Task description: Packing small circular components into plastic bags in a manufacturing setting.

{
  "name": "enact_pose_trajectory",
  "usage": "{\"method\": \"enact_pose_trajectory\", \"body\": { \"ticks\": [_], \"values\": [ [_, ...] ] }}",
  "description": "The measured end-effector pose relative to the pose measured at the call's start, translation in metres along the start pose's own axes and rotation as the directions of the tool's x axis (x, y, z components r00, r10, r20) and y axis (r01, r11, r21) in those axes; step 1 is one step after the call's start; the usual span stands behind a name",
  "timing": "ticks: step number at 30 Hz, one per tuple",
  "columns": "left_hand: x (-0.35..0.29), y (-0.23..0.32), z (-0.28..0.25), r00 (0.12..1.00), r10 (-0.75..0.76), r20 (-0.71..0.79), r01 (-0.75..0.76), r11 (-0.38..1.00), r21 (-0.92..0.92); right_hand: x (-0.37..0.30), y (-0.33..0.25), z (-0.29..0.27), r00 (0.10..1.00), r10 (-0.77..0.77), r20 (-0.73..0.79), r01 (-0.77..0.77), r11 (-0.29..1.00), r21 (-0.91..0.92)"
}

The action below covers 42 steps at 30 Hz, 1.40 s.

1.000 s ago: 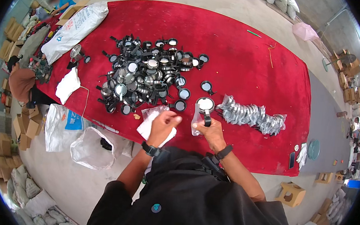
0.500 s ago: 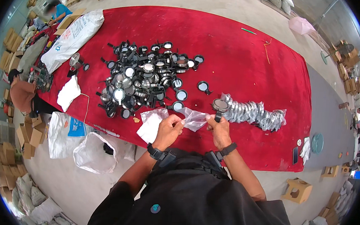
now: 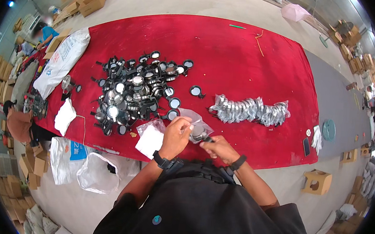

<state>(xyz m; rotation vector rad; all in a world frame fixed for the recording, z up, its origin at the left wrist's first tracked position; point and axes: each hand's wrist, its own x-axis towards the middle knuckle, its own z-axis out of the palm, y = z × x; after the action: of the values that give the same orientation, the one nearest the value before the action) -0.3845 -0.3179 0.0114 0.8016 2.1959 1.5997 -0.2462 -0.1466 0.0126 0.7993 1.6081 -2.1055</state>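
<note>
My left hand (image 3: 176, 137) pinches a clear plastic bag (image 3: 190, 116) by its edge, close to the table's near side. Inside the bag lies a round metal-rimmed piece (image 3: 198, 131) with a short black handle. The fingers of my right hand (image 3: 221, 149) are closed on that handle at the bag's mouth. A stack of flat clear bags (image 3: 150, 142) rests just left of my left hand. Beyond it spreads a big heap of the same round pieces (image 3: 130, 88). One loose round piece (image 3: 195, 90) lies apart, right of the heap.
Bagged round pieces (image 3: 247, 111) stand in a row on the red cloth (image 3: 228, 50). A phone (image 3: 306, 146) and white gloves (image 3: 316, 138) lie at the right edge. A white sack (image 3: 64, 61) lies far left, near a seated person (image 3: 19, 122). Open white bags (image 3: 99, 174) sit below the table.
My right hand has brought the round piece down and left into the clear bag; before, it was outside, beside the bagged row. The whole view has shifted slightly.
</note>
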Motion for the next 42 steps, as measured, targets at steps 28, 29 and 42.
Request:
{"method": "enact_pose_trajectory", "body": {
  "ticks": [28, 29, 42],
  "values": [
    [0.037, -0.027, 0.078, 0.915, -0.351, 0.198, 0.402, 0.758, -0.513, 0.048, 0.023, -0.019, 0.92, -0.366, -0.137, 0.324, 0.911, -0.254],
    [0.047, -0.047, 0.089, 0.962, -0.25, 0.112, 0.273, 0.858, -0.434, 0.045, 0.022, -0.024, 0.933, -0.274, -0.234, 0.214, 0.944, -0.251],
    [0.184, -0.173, 0.198, 0.908, 0.057, 0.416, -0.332, 0.703, 0.628, 0.049, 0.094, -0.122, 0.943, -0.058, -0.327, 0.089, 0.993, 0.078]
  ]
}}
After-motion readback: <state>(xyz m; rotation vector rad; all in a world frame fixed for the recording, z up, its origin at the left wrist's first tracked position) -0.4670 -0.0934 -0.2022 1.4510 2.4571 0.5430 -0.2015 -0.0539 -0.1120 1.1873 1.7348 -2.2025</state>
